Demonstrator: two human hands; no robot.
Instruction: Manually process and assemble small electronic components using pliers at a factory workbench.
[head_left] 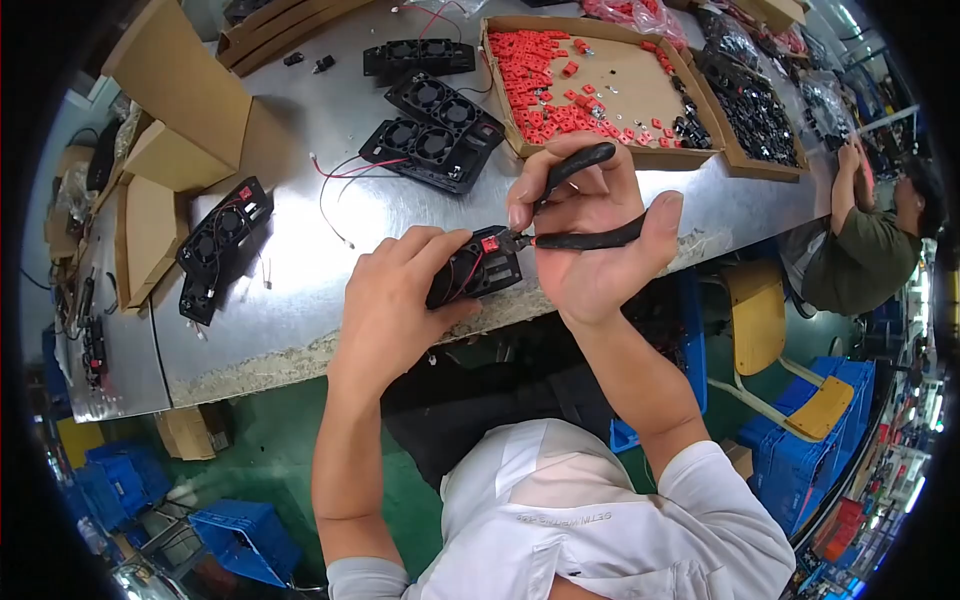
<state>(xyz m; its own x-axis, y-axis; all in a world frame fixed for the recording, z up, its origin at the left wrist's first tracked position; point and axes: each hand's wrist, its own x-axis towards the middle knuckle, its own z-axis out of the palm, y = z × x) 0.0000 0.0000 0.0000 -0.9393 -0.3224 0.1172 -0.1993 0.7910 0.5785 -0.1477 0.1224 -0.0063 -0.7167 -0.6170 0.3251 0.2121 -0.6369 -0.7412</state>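
My left hand [395, 290] grips a black plastic fan panel [492, 274] at the table's front edge, its fingers wrapped over the left part. Near the panel's top sits a small red switch [489, 244] with a red wire beside it. In my right hand [600, 230] is a pair of pliers with black handles [590, 240], the handles spread apart. The jaws of the pliers meet the panel right beside the red switch; whether they grip a part is too small to tell.
Several more fan panels [430, 140] lie beyond my hands, and another panel [222, 245] rests at the left. A cardboard tray [620, 150] holds red switches; a second tray [740, 160] holds black parts. Cardboard boxes [190, 155] stand left. Another person [870, 250] works at right.
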